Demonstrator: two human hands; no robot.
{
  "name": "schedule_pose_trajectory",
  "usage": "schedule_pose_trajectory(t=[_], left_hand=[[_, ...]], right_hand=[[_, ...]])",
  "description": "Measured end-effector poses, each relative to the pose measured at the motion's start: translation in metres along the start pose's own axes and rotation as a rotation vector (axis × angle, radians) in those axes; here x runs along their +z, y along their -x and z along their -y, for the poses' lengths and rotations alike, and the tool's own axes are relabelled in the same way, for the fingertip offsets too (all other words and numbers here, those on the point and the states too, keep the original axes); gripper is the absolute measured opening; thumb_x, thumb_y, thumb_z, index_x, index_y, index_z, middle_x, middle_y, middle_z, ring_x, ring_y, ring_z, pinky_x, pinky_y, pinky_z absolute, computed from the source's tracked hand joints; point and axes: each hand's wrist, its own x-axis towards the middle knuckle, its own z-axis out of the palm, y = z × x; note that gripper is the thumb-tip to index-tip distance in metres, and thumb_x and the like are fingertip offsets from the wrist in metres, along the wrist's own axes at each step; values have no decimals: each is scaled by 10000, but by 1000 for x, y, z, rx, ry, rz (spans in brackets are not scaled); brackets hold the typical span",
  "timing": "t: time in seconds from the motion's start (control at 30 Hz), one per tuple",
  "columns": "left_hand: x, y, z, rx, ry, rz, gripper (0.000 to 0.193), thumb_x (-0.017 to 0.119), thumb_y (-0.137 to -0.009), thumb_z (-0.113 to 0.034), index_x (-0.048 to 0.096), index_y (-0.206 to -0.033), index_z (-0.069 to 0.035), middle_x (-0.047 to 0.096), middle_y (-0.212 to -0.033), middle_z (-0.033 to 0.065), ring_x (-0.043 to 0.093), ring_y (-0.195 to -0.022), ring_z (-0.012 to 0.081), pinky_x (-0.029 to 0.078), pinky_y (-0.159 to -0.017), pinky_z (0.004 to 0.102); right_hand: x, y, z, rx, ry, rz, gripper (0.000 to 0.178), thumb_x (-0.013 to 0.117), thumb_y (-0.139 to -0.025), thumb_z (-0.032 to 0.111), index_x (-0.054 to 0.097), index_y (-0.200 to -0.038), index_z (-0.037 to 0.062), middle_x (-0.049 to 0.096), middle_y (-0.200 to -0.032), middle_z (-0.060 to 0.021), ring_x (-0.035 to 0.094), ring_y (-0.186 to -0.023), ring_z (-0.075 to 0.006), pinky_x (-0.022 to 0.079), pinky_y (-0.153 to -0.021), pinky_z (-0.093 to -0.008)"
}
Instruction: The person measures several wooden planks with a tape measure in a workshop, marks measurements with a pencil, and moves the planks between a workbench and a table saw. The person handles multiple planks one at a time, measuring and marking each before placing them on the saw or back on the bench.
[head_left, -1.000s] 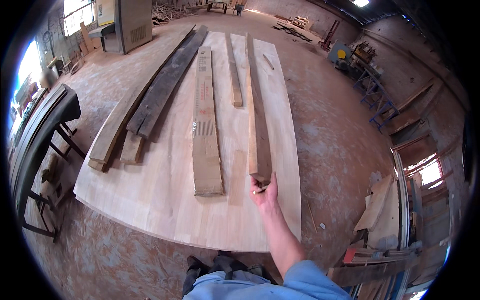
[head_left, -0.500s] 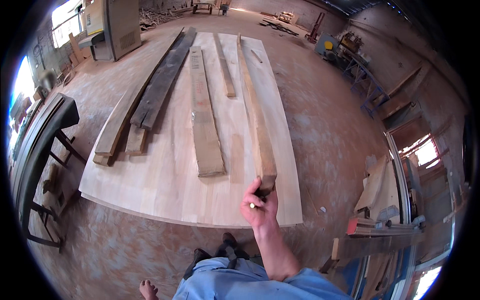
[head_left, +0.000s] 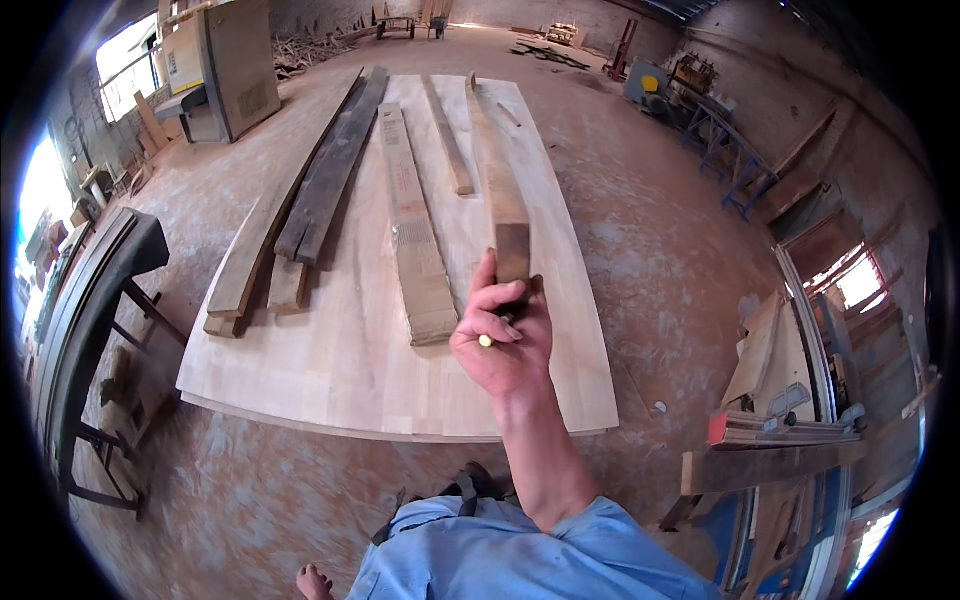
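Note:
My right hand (head_left: 508, 335) is closed at the near end of a long wooden plank (head_left: 492, 150), which is lifted toward me with its end face showing. Between the same fingers sits a thin stick with a pale yellow tip (head_left: 486, 341), perhaps a pencil. The plank's far end is over the far part of a broad pale wood panel (head_left: 330, 370). A long cardboard-wrapped piece (head_left: 408, 210) lies just left of my right hand. My left hand (head_left: 313, 582) hangs low at the bottom edge, fingers curled, with nothing visible in it.
Dark and brown planks (head_left: 325, 180) lie stacked on the panel's left side, and a narrow strip (head_left: 446, 135) lies farther back. To the left stands a dark metal-legged bench (head_left: 120, 260). A sliding-table machine (head_left: 785, 430) is on the right, and a cabinet-like machine (head_left: 240, 70) stands far left.
My right hand has moved up and slightly left, raising the plank's near end and bringing its end face into view. The whole view has shifted slightly.

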Motion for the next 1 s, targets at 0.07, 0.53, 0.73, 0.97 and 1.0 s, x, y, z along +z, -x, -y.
schedule_pose_trajectory(t=[0.07, 0.53, 0.73, 0.97, 1.0], left_hand=[[-1, -4, 3, -2, -17, 14, 121, 526, -814, -166, 547, -813, -47, 540, -695, 121, 549, -565, 265, 434, -466, 418], [-15, -62, 23, 236, -404, -21, 242, 532, -743, -235, 629, -697, -19, 640, -743, 223, 584, -705, 362, 444, -635, 463], [-13, -55, 17, 502, -772, -13, 173, 658, -670, -196, 608, -716, -36, 645, -824, 219, 592, -726, 372, 466, -630, 440], [-12, -50, 25, 771, -1150, 36, 249, 726, -620, -162, 564, -741, -18, 630, -862, 235, 591, -782, 407, 488, -682, 442], [-10, -48, 23, 766, -1152, 31, 249, 728, -620, -154, 557, -737, -14, 628, -859, 238, 589, -786, 410, 488, -688, 443]], right_hand=[[4, -5, -8, 18, 39, 33, 447, 544, -903, 430, 578, -1102, 31, 685, -1033, -135, 681, -637, -140, 358, -334, -216], [20, -16, -23, 71, 202, 88, 547, 352, -972, 548, 554, -1205, 96, 660, -1094, -121, 635, -596, -121, 359, -358, -218], [28, -11, -15, 50, 98, 156, 536, 427, -947, 536, 562, -1184, 75, 668, -1102, -106, 605, -546, -115, 365, -361, -214], [29, -1, 0, -5, 95, 132, 485, 503, -926, 471, 591, -1142, 46, 679, -1079, -124, 578, -520, -107, 348, -360, -201], [27, 2, 3, -12, 109, 126, 481, 508, -924, 467, 593, -1139, 45, 679, -1078, -128, 574, -517, -104, 344, -360, -200]])
